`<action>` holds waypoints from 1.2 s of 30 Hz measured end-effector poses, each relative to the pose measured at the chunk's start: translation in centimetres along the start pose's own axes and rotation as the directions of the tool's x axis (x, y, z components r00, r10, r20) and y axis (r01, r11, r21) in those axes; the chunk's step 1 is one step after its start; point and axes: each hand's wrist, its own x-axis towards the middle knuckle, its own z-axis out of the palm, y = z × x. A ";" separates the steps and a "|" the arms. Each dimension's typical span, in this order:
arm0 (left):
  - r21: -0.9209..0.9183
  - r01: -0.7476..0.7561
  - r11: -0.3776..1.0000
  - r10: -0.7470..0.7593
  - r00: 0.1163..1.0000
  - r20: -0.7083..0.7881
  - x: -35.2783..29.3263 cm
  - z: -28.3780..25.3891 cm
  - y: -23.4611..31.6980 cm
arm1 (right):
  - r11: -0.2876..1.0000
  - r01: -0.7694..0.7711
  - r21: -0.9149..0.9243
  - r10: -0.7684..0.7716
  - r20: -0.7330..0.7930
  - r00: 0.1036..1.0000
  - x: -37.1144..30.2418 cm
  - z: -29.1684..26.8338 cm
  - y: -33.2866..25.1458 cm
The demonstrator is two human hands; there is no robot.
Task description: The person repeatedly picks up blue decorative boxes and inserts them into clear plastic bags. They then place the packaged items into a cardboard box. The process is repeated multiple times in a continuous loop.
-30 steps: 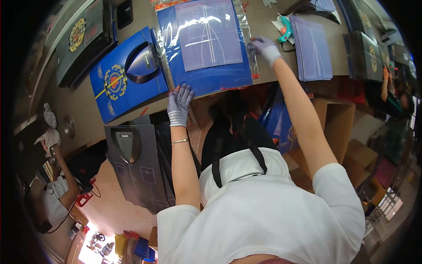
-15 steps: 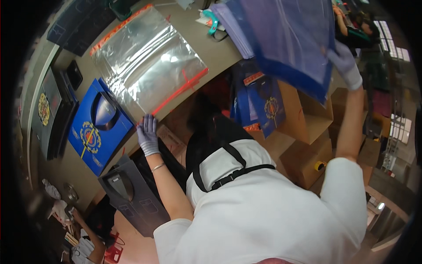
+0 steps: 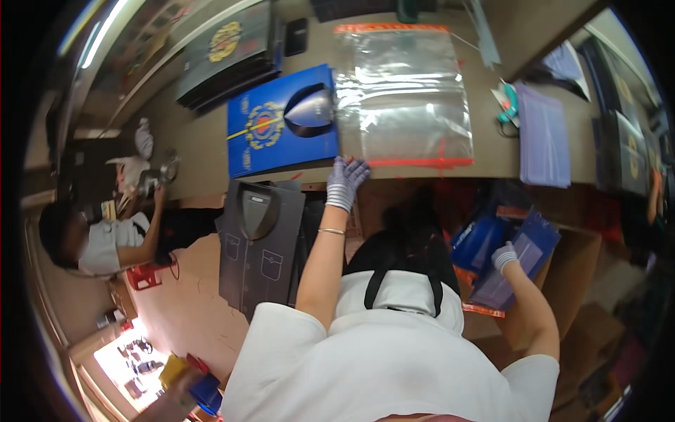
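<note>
Lower right: right hand (image 3: 504, 256), gloved, clamped on a blue folded package (image 3: 519, 266), brought down from overhead since half a second ago. Centre: left hand (image 3: 346, 181), gloved, fingers spread flat at the table edge (image 3: 492, 169), touching the near left corner of a clear plastic bag (image 3: 402, 95) with red-orange strips. Just left, a blue crested box (image 3: 281, 121). Upper left, dark crested boxes (image 3: 228, 53).

Head-worn fisheye, steeply downward, close.
</note>
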 end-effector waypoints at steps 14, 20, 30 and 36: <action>0.260 -0.546 0.796 0.605 0.729 -0.322 -2.5 8.2 6.5 | 0.964 -0.172 0.204 0.251 -0.473 0.845 4.8 -7.9 4.3; 0.825 -0.544 0.154 0.247 0.829 0.501 -21.4 20.9 13.3 | 0.059 0.761 0.646 0.316 -0.735 0.600 0.8 -13.4 7.4; 0.367 -0.904 -0.220 -0.354 0.424 0.834 -23.2 25.3 15.7 | -0.464 0.884 0.055 0.510 -0.799 0.318 -5.0 -13.8 10.1; 0.714 -0.698 0.059 -0.080 0.709 0.700 -11.4 27.7 12.6 | -0.330 0.771 0.544 0.467 -0.616 0.634 -9.9 -5.5 2.9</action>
